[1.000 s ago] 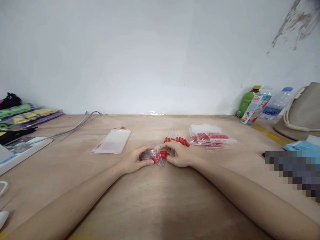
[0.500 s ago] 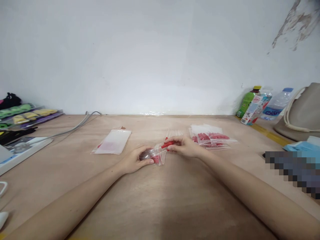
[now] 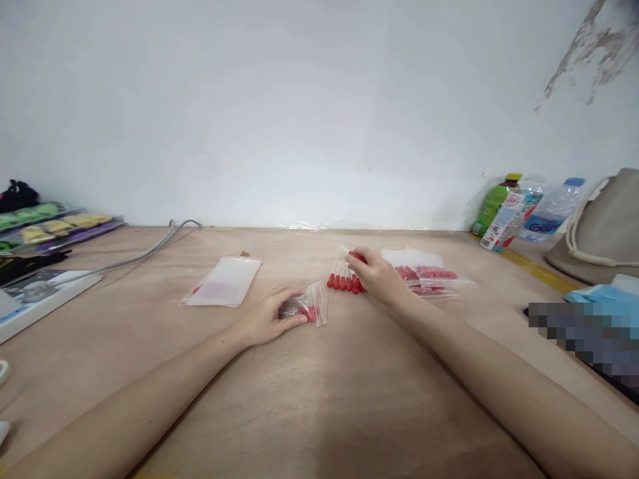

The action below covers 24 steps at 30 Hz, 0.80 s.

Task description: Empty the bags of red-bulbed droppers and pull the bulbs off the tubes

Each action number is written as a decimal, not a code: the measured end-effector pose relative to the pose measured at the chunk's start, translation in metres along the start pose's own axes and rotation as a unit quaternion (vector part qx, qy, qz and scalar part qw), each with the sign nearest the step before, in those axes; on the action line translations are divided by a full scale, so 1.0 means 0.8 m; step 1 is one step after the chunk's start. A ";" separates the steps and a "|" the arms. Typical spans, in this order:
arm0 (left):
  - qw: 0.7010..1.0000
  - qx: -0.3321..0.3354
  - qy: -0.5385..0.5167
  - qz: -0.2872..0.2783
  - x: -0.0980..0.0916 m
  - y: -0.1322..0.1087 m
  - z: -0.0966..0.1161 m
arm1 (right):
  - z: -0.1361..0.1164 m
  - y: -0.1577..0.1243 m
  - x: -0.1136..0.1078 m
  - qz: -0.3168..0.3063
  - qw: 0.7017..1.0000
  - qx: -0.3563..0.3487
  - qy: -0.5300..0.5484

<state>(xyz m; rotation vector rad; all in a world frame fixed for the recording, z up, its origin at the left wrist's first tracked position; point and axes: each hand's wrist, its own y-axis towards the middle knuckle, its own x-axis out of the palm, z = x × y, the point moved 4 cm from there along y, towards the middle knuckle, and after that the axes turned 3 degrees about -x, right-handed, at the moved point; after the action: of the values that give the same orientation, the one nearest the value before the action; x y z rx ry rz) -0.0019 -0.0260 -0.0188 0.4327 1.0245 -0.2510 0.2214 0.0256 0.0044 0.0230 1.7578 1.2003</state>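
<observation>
My left hand (image 3: 277, 317) rests on the table, thumb and fingers closed around a clear zip bag (image 3: 322, 306). Inside the bag lie red rubber bulbs (image 3: 308, 313), and its mouth faces right. To the right, my right hand (image 3: 375, 274) pinches a red-bulbed dropper (image 3: 357, 256), its pale tip pointing up and left. Just below that hand, a row of several droppers (image 3: 342, 283) lies side by side, red bulbs toward me and clear stems away. The hand partly covers the row's right end.
Filled zip bags with red pieces (image 3: 434, 273) are stacked at right; flat zip bags (image 3: 224, 283) lie at left. Bottles (image 3: 549, 209), a beige bag (image 3: 606, 219) and a blue cloth-like item (image 3: 604, 293) stand or lie far right. A power strip (image 3: 50, 293) with a grey cable (image 3: 150, 249) lies left.
My right hand has moved from the zip bag's mouth up and right, over the row of droppers, whose red bulbs now show. My left hand keeps its hold on the bag.
</observation>
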 end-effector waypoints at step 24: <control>1.000 0.024 0.000 0.004 0.000 0.001 0.001 | -0.022 -0.002 0.035 -0.047 0.981 0.144 0.121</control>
<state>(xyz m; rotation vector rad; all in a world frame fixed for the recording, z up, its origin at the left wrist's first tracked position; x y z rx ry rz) -0.0014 -0.0255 -0.0182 0.4795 1.0176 -0.2695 0.1949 0.0263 -0.0152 -0.0374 2.1115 0.9010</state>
